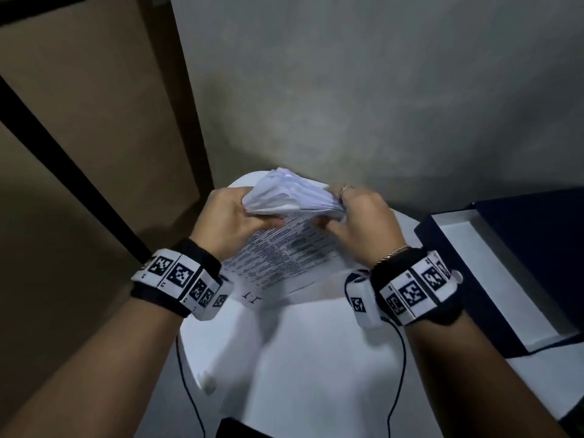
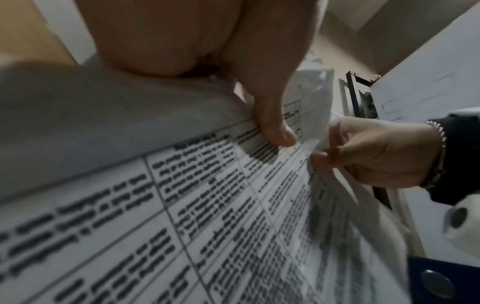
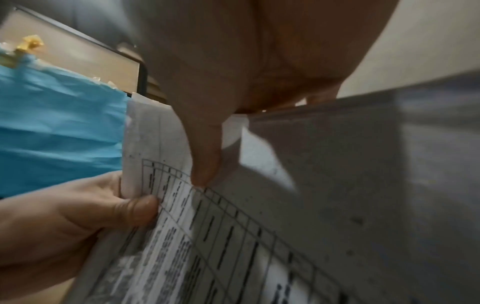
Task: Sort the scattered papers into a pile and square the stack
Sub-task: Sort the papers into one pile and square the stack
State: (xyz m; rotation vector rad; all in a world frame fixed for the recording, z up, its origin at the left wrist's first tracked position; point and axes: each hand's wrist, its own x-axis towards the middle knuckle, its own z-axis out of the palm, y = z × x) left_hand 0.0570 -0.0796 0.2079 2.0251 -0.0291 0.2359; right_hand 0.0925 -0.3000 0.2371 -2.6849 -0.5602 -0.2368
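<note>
A stack of white papers point(image 1: 286, 248), the facing sheet printed with a table of text, is held up off the round white table point(image 1: 316, 358). Its far edges point(image 1: 290, 194) are fanned and uneven. My left hand point(image 1: 230, 219) grips the stack's left side and my right hand point(image 1: 360, 216) grips its right side. In the left wrist view my left thumb point(image 2: 275, 131) presses on the printed sheet point(image 2: 182, 205), and the right hand point(image 2: 376, 156) pinches the edge opposite. The right wrist view shows the right thumb point(image 3: 205, 164) on the papers point(image 3: 233, 246) and the left hand point(image 3: 78, 216) clasping their edge.
An open dark blue box point(image 1: 493, 273) with a white inside stands on the table at the right. Thin black cables point(image 1: 401, 358) hang from the wrist bands. A brown panel point(image 1: 94, 121) and a grey wall lie beyond. Blue cloth point(image 3: 57, 123) shows at the left.
</note>
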